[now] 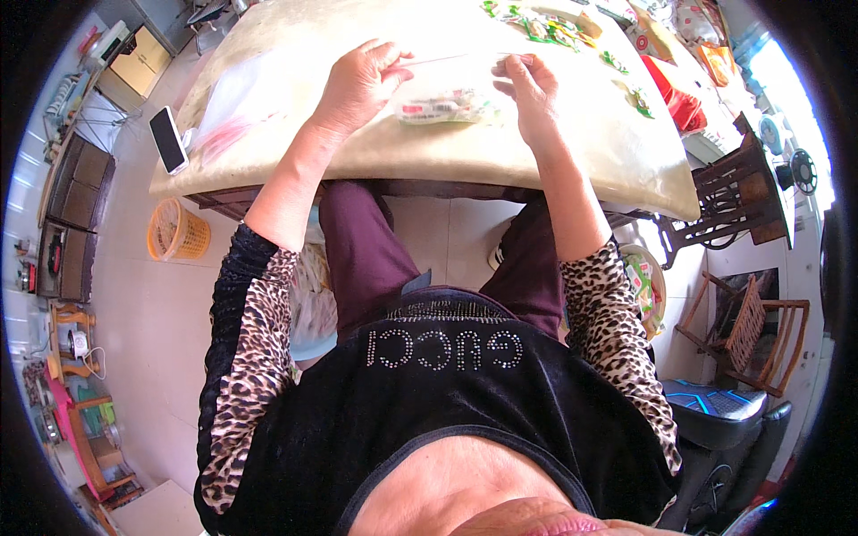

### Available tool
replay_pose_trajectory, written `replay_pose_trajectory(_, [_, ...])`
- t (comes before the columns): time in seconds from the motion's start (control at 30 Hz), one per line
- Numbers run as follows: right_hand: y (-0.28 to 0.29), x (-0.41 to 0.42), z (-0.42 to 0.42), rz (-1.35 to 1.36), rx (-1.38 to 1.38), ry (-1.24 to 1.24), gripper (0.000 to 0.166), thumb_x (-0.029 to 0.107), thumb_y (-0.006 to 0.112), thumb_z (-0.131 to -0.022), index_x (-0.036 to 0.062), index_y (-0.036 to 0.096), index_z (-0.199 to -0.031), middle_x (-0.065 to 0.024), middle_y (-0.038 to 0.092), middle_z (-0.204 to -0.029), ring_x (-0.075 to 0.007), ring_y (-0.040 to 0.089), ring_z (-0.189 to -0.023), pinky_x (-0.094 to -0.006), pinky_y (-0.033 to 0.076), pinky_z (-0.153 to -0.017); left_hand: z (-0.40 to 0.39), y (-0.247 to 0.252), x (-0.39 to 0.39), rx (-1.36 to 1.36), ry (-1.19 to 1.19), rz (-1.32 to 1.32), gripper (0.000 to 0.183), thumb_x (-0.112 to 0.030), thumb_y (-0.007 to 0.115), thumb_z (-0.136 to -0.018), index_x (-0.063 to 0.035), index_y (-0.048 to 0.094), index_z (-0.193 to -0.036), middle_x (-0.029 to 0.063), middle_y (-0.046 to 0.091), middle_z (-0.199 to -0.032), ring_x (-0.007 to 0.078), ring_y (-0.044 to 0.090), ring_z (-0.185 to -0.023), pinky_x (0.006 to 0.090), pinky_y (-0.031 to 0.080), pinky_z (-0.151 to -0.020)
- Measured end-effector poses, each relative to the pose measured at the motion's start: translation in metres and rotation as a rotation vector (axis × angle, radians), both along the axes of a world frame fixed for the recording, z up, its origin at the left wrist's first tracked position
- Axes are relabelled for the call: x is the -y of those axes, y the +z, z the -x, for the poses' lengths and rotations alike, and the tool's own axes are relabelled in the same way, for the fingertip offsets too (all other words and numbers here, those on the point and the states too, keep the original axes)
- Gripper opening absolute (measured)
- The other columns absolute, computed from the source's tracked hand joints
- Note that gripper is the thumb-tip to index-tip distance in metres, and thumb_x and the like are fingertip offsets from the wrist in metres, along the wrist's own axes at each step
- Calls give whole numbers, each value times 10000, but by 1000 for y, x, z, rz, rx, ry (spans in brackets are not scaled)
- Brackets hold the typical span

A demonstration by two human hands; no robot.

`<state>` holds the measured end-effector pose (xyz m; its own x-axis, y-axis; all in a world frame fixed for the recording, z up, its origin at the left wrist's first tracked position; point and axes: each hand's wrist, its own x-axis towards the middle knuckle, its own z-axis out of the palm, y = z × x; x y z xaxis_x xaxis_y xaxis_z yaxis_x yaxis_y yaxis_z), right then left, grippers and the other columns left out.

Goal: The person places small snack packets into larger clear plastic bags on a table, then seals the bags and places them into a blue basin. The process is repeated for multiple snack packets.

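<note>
Between my hands a clear plastic zip bag [442,84] is stretched by its top edge, above the cream-covered table [429,157]. Small printed packets [446,108] lie in its lower part. My left hand [365,84] pinches one top corner between thumb and fingers. At the opposite corner, my right hand [533,87] grips the edge the same way. Glare on the tabletop hides much of the bag's outline. To the left lies a fanned stack of flat clear bags [231,110] with pinkish-red edges.
A smartphone [168,141] rests at the table's left edge. Several green packets [553,30] are scattered at the far right, near a red bag [673,97]. An orange basket [177,229] stands on the floor at left. A treadle sewing-machine stand [724,191] is at right.
</note>
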<state>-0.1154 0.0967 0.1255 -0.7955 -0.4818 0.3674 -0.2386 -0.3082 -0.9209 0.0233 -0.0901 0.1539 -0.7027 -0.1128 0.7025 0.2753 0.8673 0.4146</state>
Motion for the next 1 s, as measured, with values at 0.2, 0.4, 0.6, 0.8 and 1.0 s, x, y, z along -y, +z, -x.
replay_pose_trajectory(0.2, [23, 4, 8, 51, -69, 30, 137, 229, 568, -904, 92, 560, -894, -23, 625, -854, -131, 617, -836, -289, 516, -704, 3, 24, 11, -120, -33, 14, 127, -114, 709, -757, -18, 652, -818, 41, 571, -709, 128, 555, -633, 258, 451, -586])
replay_pose_trajectory(0.4, [27, -1, -14, 109, 14, 223, 181, 254, 533, -920, 82, 562, -869, -59, 644, -912, -163, 647, -848, -285, 527, -596, -25, 29, 20, -35, -64, -179, 188, -189, 709, -790, -12, 652, -765, -26, 485, -628, 48, 442, -585, 237, 372, -529])
replay_pose_trajectory(0.6, [13, -4, -68, 169, 467, 623, 285, 329, 436, -948, 76, 513, -1053, -107, 561, -1116, -237, 542, -1060, -323, 442, -743, -73, 4, 7, 31, -373, -763, 169, -204, 627, -870, -50, 637, -801, -31, 589, -716, 42, 508, -678, 208, 414, -654])
replay_pose_trajectory(0.8, [-2, 3, -117, 223, 1001, 798, 265, 277, 507, -925, 98, 458, -1115, -119, 483, -1193, -269, 498, -1115, -281, 475, -683, -126, -18, 10, 97, -153, -820, 122, -166, 608, -866, -57, 633, -816, 24, 630, -770, 111, 581, -753, 242, 446, -694])
replay_pose_trajectory(1.0, [-10, 13, -150, 158, 1054, 766, 247, 235, 506, -927, 64, 484, -1104, -117, 551, -1111, -231, 559, -976, -266, 497, -725, -139, 9, -31, -46, 171, 172, 205, -102, 672, -759, -15, 621, -938, 45, 630, -889, 200, 573, -886, 288, 425, -799])
